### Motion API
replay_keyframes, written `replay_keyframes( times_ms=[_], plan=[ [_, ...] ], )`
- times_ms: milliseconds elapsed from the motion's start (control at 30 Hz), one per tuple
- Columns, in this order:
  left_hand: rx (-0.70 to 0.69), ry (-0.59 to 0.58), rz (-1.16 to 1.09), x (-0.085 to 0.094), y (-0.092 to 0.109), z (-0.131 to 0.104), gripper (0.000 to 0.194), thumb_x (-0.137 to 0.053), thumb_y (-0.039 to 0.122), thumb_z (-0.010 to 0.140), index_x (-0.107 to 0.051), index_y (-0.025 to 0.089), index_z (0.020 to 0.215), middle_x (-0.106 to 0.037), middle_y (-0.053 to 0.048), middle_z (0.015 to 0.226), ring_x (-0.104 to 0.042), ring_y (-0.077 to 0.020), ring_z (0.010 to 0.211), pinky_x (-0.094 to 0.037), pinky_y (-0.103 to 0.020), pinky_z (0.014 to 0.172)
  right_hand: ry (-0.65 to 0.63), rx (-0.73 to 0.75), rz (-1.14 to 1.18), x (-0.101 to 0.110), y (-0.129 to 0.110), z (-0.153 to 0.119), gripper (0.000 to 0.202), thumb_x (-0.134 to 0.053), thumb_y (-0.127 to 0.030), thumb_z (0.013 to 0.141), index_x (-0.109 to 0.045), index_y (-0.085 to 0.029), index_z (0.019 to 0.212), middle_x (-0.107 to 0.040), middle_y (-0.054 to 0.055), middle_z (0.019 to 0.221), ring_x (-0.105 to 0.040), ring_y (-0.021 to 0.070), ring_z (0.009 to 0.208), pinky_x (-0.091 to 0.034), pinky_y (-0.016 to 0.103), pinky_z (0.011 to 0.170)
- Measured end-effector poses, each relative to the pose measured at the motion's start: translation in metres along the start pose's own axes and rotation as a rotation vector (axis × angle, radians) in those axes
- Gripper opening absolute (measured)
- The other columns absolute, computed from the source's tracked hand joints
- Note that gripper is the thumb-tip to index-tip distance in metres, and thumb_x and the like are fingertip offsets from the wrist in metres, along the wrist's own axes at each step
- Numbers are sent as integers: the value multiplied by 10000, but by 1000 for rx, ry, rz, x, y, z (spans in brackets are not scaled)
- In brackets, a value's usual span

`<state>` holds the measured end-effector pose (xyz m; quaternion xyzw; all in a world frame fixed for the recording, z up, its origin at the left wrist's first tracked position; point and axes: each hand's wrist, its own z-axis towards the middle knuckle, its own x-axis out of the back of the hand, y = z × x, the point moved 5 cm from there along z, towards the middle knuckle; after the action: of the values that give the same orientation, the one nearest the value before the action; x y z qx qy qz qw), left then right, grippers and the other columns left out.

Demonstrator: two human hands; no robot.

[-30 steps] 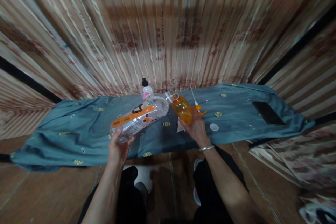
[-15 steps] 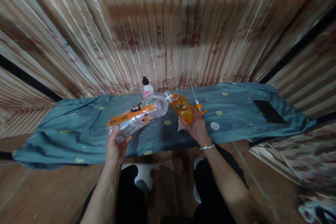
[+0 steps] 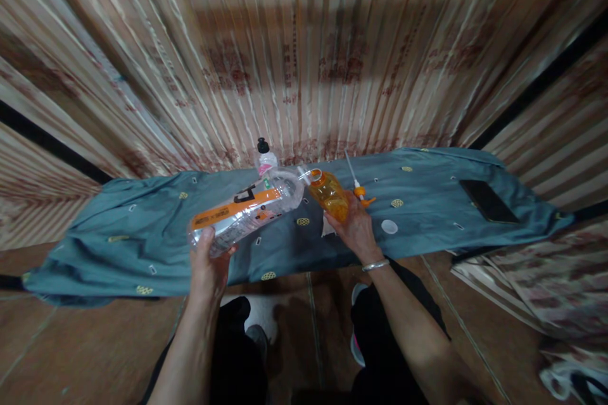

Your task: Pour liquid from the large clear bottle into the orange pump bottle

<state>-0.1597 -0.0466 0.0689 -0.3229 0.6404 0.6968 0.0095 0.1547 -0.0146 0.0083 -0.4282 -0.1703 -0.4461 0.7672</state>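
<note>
A large clear plastic bottle (image 3: 244, 209) with an orange and silver label lies tilted in my left hand (image 3: 209, 262), its spout pointing up and to the right. My right hand (image 3: 354, 228), with a bracelet at the wrist, is wrapped round an amber see-through bottle (image 3: 330, 193) without a top. The two bottle mouths meet or nearly meet; whether they touch I cannot tell. Beyond the amber bottle an orange pump top (image 3: 360, 192) with a long white tube lies on the cloth. Behind the clear bottle stands a small clear bottle (image 3: 266, 161) with a black cap.
A grey-green patterned cloth (image 3: 156, 221) covers the narrow table. On its right side lie a black phone (image 3: 488, 201) and a white disc (image 3: 389, 226). A pale scrap (image 3: 327, 226) is partly hidden by my right hand. Striped curtains (image 3: 304, 76) hang behind.
The clear bottle and my left hand have shifted slightly to the left, and its base sits a touch lower. My right hand and the amber bottle look nearly still.
</note>
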Motion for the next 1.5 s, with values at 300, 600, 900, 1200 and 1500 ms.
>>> replay_keyframes(
  times_ms=[300, 600, 900, 1200, 1500],
  plan=[
    [-43, -9, 14, -1, 5, -4, 463, -898, 431, 539, -692, 195, 881, -757, -25, 887, -636, -125, 628, -426, -179, 427, 22, 9, -1, 0, -1, 0, 658, -636, -496, 897, -453, -108, 1396, -688, 214, 1210, -676, 350, 1120, -566, 519, 932],
    [-62, -12, 34, -3, 9, -6, 476, -895, 482, 525, -698, 185, 841, -746, -31, 914, -624, -134, 680, -435, -191, 430, 30, 21, -5, 0, -1, 0, 652, -623, -527, 896, -487, -87, 1357, -695, 225, 1189, -686, 354, 1090, -579, 524, 907],
    [-77, 2, 32, -3, 11, -5, 457, -899, 468, 520, -674, 194, 808, -703, 7, 817, -613, -119, 629, -436, -186, 430, 11, 10, -6, -1, 1, 0, 671, -639, -535, 890, -474, -102, 1374, -687, 221, 1204, -668, 353, 1116, -562, 527, 931],
    [-98, -12, 42, -2, 12, -5, 442, -890, 472, 545, -670, 200, 815, -725, -15, 869, -623, -130, 660, -444, -186, 438, 18, 12, -9, 0, 0, 0, 659, -587, -561, 914, -464, -113, 1381, -682, 230, 1227, -669, 356, 1122, -558, 529, 938],
    [-110, -15, 30, -5, 13, -7, 432, -895, 450, 555, -683, 205, 841, -696, 9, 839, -609, -120, 645, -427, -188, 440, 18, 1, -28, 2, -2, -1, 639, -611, -513, 914, -472, -107, 1388, -678, 222, 1222, -670, 356, 1103, -559, 534, 932]
  ],
)
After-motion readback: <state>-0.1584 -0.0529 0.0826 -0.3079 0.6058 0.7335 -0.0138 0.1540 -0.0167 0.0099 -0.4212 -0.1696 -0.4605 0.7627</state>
